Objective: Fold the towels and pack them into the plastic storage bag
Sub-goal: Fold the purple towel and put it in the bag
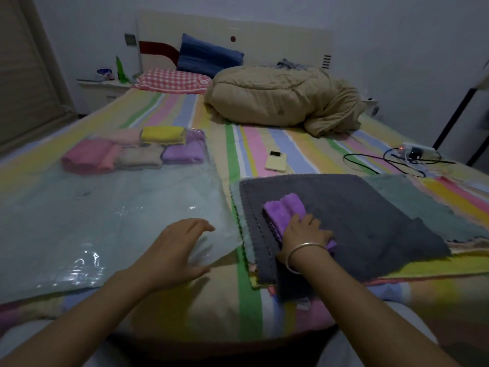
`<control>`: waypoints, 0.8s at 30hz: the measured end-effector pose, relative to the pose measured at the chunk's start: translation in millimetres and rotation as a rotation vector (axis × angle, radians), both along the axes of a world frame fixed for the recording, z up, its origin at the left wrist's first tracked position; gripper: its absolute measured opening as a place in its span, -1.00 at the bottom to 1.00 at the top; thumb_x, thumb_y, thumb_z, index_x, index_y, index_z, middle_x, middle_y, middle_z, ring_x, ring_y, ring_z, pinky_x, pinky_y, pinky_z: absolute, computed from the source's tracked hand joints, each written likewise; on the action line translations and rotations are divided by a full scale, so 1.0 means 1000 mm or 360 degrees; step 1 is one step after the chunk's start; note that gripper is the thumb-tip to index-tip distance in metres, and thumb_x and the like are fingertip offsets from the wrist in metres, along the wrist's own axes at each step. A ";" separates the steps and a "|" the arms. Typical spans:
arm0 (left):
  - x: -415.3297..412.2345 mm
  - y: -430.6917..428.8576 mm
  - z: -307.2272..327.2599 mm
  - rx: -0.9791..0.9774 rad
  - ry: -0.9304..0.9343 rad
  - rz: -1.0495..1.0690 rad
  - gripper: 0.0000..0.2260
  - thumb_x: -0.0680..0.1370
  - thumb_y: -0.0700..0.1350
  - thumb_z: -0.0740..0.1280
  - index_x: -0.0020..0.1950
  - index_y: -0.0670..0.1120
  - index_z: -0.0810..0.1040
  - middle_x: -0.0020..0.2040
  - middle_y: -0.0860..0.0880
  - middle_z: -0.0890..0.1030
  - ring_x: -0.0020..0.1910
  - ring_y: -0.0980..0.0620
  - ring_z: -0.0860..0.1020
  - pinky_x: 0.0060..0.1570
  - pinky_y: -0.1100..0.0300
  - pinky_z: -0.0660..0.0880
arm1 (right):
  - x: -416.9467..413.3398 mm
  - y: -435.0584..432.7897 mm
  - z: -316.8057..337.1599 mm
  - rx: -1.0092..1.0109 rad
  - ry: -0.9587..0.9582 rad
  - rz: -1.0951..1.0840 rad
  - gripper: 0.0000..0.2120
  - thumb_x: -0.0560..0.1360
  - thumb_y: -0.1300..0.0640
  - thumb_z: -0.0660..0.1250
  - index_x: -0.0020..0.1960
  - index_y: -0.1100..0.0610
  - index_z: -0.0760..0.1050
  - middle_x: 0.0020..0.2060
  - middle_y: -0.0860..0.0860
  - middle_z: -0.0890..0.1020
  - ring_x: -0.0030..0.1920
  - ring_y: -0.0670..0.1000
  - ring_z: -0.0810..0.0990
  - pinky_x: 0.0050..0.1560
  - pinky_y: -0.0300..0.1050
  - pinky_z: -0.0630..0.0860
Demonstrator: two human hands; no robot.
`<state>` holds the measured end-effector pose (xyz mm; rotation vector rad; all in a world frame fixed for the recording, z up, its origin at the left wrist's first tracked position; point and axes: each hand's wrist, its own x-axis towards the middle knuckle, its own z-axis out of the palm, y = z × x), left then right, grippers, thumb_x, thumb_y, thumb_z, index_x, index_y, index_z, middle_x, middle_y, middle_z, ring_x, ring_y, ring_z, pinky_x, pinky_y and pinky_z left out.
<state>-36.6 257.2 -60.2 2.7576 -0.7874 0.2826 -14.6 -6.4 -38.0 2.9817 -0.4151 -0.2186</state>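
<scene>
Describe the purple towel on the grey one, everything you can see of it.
The purple towel is small, fluffy and plush-looking, folded into a thick narrow bundle with rounded folds at its far end. It lies flat, angled slightly leftward, on the dark grey towel spread on the bed. The right hand holds its near end, fingers curled over the top and hiding that part; a bit of purple shows at the hand's right edge.
</scene>
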 end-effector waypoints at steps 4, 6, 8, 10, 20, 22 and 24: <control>-0.013 0.042 -0.010 0.0101 -0.0122 0.0127 -0.52 0.33 0.17 0.31 0.22 0.07 0.44 0.16 0.07 0.50 0.08 0.00 0.52 -0.06 0.09 0.51 | -0.002 0.000 0.005 0.0059 -0.0181 0.0057 -0.56 0.53 0.00 0.25 0.34 0.15 0.28 0.31 0.19 0.36 0.27 0.21 0.36 0.20 0.16 0.36; -0.017 0.056 -0.008 0.0150 -0.0233 0.0208 -0.66 0.35 0.12 0.34 0.10 0.09 0.49 0.03 0.08 0.54 -0.06 -0.03 0.56 -0.22 0.11 0.50 | -0.011 0.000 0.017 0.0190 -0.0309 0.0139 -0.59 0.52 -0.01 0.24 0.33 0.08 0.35 0.23 0.15 0.45 0.22 0.20 0.43 0.15 0.09 0.41; -0.023 0.063 0.000 0.0227 -0.0229 0.0292 -0.79 0.43 0.10 0.33 0.02 0.10 0.54 -0.03 0.10 0.56 -0.07 -0.03 0.57 -0.25 0.13 0.47 | -0.025 0.007 0.029 0.0355 -0.0459 0.0291 -0.61 0.50 -0.01 0.21 0.32 -0.01 0.41 0.15 0.11 0.51 0.15 0.18 0.49 0.06 0.02 0.46; -0.026 0.066 0.008 0.0324 -0.0084 0.0396 -0.83 0.50 0.07 0.30 0.06 0.12 0.58 0.03 0.11 0.58 0.02 0.00 0.57 -0.15 0.14 0.47 | -0.040 0.020 0.037 0.0533 -0.0578 0.0447 -0.60 0.49 0.00 0.20 0.32 -0.08 0.43 0.09 0.07 0.54 0.11 0.15 0.50 0.00 0.00 0.48; -0.031 0.089 0.019 0.0686 0.0026 0.0499 -0.66 0.44 0.19 0.18 0.16 0.16 0.53 0.14 0.15 0.57 0.12 0.05 0.54 -0.08 0.20 0.44 | -0.064 0.051 0.035 0.0895 -0.0714 0.0667 -0.62 0.47 0.06 0.24 0.27 -0.12 0.52 0.08 -0.01 0.59 0.07 0.06 0.54 -0.08 -0.11 0.44; -0.030 0.086 0.016 0.0782 -0.0023 0.0536 -0.75 0.48 0.11 0.19 0.07 0.08 0.54 0.04 0.04 0.62 0.02 -0.04 0.58 -0.13 0.16 0.43 | -0.067 0.052 0.033 0.0908 -0.0699 0.0696 -0.63 0.48 0.06 0.25 0.27 -0.12 0.51 0.09 0.00 0.59 0.08 0.06 0.54 -0.08 -0.11 0.43; -0.030 0.083 0.014 0.0837 -0.0057 0.0606 -0.80 0.50 0.05 0.18 -0.02 0.02 0.53 -0.07 -0.04 0.63 -0.06 -0.11 0.58 -0.21 0.13 0.39 | -0.070 0.052 0.031 0.0916 -0.0694 0.0727 -0.62 0.48 0.06 0.26 0.28 -0.13 0.51 0.09 -0.01 0.59 0.08 0.05 0.54 -0.06 -0.10 0.44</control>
